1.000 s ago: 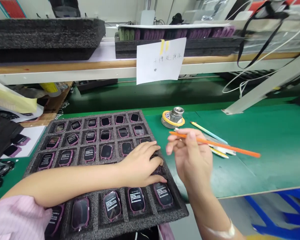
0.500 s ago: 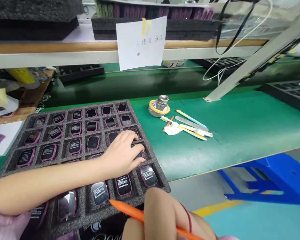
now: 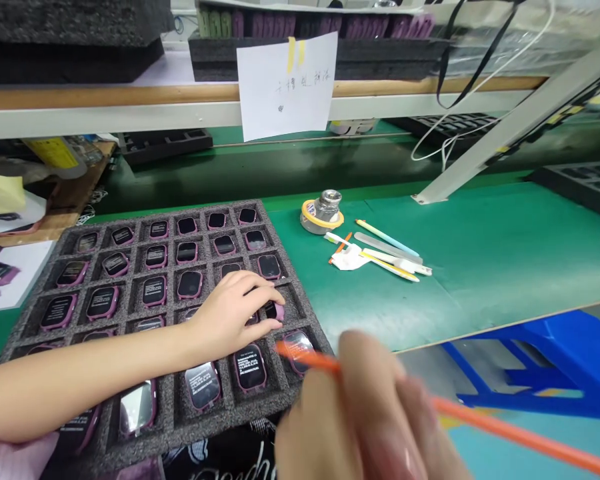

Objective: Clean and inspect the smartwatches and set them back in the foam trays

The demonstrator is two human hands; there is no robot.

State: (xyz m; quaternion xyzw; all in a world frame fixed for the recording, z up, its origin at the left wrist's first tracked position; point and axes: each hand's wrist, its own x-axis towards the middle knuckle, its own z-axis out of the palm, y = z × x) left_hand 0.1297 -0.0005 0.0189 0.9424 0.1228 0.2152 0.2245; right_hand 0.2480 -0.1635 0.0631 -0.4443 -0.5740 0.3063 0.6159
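A dark foam tray [image 3: 303, 313] with rows of pink-rimmed smartwatch bodies lies on the green bench. My left hand [image 3: 230, 313] rests on the tray's right side, fingers curled around one watch [image 3: 274, 310] tilted up in its cell. My right hand [image 3: 365, 413], blurred and close to the camera at the bottom, is closed on a long orange stick [image 3: 505, 430]. The stick's tip hovers over a watch [image 3: 297, 347] in the near right corner of the tray.
A small metal pot on a yellow tape ring [image 3: 323, 212] and several sticks with a white wipe [image 3: 375, 255] lie right of the tray. A paper note [image 3: 285, 83] hangs from the shelf. A blue stool [image 3: 545, 360] stands below the bench edge.
My right hand dropped from above the bench toward the camera, then rose again, bringing the orange stick's tip to the near right corner of the tray. My left hand has tilted a watch up.
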